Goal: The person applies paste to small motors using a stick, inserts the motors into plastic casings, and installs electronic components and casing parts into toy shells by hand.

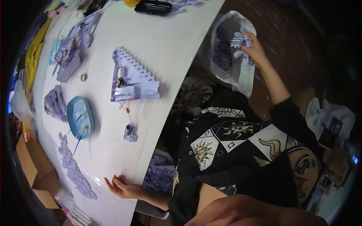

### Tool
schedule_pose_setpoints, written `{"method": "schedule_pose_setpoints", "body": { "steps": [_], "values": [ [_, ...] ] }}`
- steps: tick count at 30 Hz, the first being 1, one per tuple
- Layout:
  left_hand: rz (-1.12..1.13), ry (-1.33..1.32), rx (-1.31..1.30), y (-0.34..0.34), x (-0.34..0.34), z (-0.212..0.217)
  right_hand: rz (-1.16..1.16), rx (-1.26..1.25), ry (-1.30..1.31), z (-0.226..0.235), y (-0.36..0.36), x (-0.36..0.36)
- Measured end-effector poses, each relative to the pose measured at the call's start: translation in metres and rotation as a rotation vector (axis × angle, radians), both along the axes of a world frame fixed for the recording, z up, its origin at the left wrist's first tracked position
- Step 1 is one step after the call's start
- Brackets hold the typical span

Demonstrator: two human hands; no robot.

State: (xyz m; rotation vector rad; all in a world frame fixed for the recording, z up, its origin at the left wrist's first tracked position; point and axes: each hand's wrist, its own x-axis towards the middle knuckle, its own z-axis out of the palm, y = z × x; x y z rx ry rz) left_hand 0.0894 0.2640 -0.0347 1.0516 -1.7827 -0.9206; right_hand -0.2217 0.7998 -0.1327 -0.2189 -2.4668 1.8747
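Note:
My right hand [254, 49] grips a cluster of small pale purple plastic parts [238, 40] at the mouth of a white plastic bag [247, 77]. Darker purple pieces lie inside that bag. My left hand [122, 187] is at the table's near edge, palm partly up, fingers loosely bent and apart, with nothing in it. A heap of tiny purple parts [75, 169] is the nearest thing on its far side. Farther up the table lies a stair-edged purple plastic housing [141, 83], with thin wires running to a small motor [129, 130].
A blue tray [90, 124] with thin blue sticks sits on the white table [166, 45]. Beyond it are stacked purple pieces [55, 103], more housings [69, 60] and a black tray [153, 7]. A cardboard box [34, 162] stands at the left; another bag of purple parts [160, 169] is below the table edge.

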Motion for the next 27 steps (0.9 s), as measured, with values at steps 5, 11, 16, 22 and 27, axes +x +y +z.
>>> {"method": "schedule_pose_setpoints", "body": {
  "steps": [5, 11, 16, 22, 27],
  "values": [
    [-0.024, 0.161, 0.108, 0.003, -0.002, -0.002, 0.280, -0.182, 0.069, 0.120, -0.050, -0.013],
    [-0.070, 0.271, 0.155, 0.010, 0.003, 0.000, 0.729, -0.003, 0.176, 0.166, -0.165, -0.101],
    [-0.041, 0.296, 0.139, 0.017, 0.003, 0.000, 0.674, 0.412, -0.108, 0.210, -0.294, -0.125],
    [-0.016, 0.308, 0.125, 0.016, 0.006, 0.001, 0.711, 0.827, 0.829, 0.141, -0.321, -0.206],
    [-0.010, 0.277, 0.142, 0.013, 0.012, -0.002, 0.743, 0.694, 0.622, 0.208, -0.295, -0.144]
  ]
}}
